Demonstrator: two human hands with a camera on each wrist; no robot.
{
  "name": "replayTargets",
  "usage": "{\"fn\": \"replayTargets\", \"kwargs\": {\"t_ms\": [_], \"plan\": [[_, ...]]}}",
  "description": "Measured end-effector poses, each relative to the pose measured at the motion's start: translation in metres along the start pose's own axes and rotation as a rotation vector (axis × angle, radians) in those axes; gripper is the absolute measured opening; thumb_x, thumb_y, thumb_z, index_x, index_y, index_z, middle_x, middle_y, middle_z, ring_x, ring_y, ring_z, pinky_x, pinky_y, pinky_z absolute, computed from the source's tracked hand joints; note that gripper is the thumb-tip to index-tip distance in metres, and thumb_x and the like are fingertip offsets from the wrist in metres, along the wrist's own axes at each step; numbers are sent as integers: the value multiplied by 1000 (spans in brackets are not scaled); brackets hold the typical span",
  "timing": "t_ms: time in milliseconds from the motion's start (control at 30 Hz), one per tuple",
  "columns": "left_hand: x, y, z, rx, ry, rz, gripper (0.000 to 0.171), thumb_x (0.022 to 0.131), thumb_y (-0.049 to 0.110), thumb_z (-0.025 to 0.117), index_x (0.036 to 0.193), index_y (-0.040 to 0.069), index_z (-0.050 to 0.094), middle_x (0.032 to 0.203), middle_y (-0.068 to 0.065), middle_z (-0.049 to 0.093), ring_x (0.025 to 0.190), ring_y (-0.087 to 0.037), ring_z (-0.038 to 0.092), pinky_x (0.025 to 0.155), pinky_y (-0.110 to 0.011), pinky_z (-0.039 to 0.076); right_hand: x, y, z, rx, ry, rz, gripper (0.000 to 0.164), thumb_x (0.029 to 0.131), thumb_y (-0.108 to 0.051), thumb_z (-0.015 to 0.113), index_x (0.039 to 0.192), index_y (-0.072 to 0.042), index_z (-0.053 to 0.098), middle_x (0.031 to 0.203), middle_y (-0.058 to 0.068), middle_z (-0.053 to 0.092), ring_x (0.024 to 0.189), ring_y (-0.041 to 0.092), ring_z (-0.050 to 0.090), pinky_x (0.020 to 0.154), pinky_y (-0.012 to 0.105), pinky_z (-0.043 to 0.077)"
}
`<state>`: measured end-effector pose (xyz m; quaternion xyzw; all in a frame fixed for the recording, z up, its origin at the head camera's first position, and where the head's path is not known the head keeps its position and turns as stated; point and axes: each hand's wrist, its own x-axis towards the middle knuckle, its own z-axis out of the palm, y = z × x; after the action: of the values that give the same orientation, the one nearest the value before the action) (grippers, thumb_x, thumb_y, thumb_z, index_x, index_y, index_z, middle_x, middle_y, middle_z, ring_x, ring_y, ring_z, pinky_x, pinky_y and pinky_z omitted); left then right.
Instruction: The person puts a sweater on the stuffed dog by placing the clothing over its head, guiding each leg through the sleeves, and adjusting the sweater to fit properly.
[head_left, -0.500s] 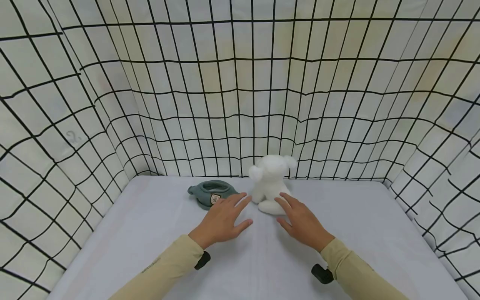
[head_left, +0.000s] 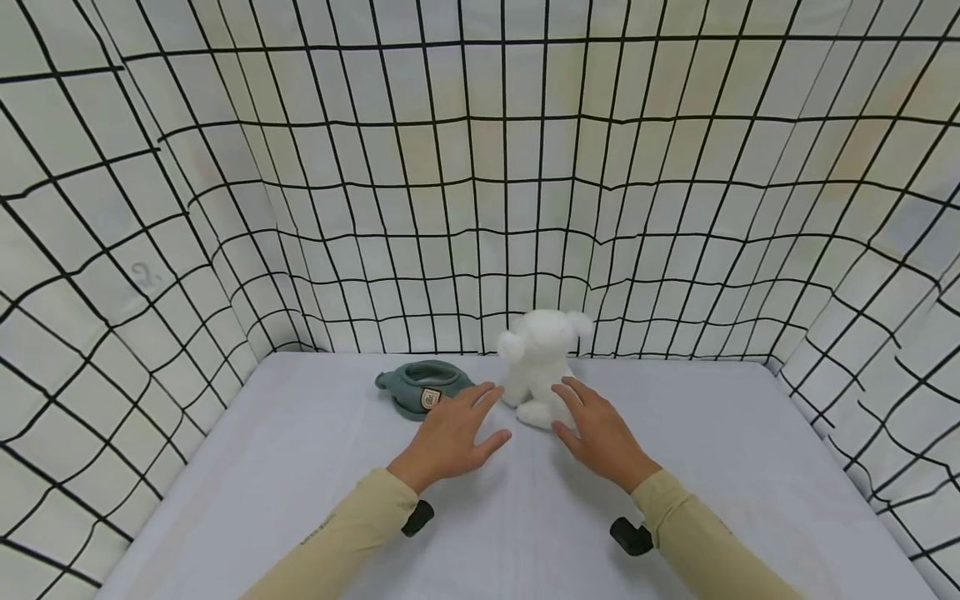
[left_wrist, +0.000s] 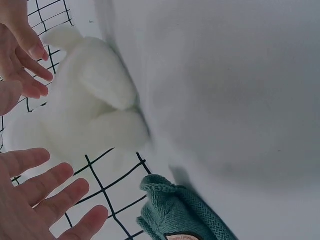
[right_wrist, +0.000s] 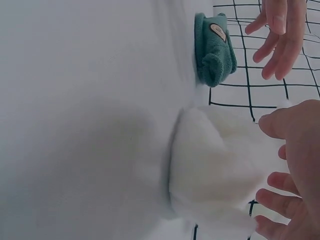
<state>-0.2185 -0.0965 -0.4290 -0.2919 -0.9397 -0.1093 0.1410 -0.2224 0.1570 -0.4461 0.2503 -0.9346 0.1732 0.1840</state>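
Observation:
A white plush toy animal [head_left: 536, 362] sits upright at the back of the table, near the grid wall. To its left lies a small green knitted garment [head_left: 415, 385] with a light patch on its front. My left hand [head_left: 452, 440], fingers spread, hovers in front of the garment and partly covers it in the head view. The right hand [head_left: 604, 435] is held before the plush toy's right side, its fingers extended and apart. Neither hand holds anything. In the right wrist view the right fingers [right_wrist: 280, 202] are close to the white fur; contact cannot be made out.
A white cloth-like surface [head_left: 495, 533] covers the table. Black grid lines over white panels [head_left: 480, 200] enclose it at the back and both sides. Dark wrist cameras sit under both cuffs, one of them [head_left: 632, 537] under the right cuff.
Both hands have shifted slightly forward, and the forearms have drawn a little closer together. The plush toy and the garment have stayed in place.

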Motion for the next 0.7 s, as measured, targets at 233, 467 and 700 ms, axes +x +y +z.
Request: {"fn": "replayTargets", "kwargs": {"t_ms": [233,467,700], "plan": [[3,1,7,-6,3,-16,64,93,52,54,144,13,45,142,-8,52,124,-25,56,94,-45,52,1,2,4,-24,35,27,53,87,-23,73,133,-6,53,139,18,52,123,34,56,99,50,48],[7,2,8,-85,-12,-74,65,93,49,56,145,12,44,143,-9,51,128,-26,53,97,-45,50,3,5,5,-44,78,57,52,85,-21,74,130,-4,55,135,19,54,119,35,58,93,51,50],[11,1,13,-275,-89,-175,64,94,49,55,146,15,41,147,-9,46,134,-29,47,104,-49,44,5,5,5,-1,52,115,51,87,-21,72,132,-4,53,136,19,53,121,36,56,92,52,51]]}}
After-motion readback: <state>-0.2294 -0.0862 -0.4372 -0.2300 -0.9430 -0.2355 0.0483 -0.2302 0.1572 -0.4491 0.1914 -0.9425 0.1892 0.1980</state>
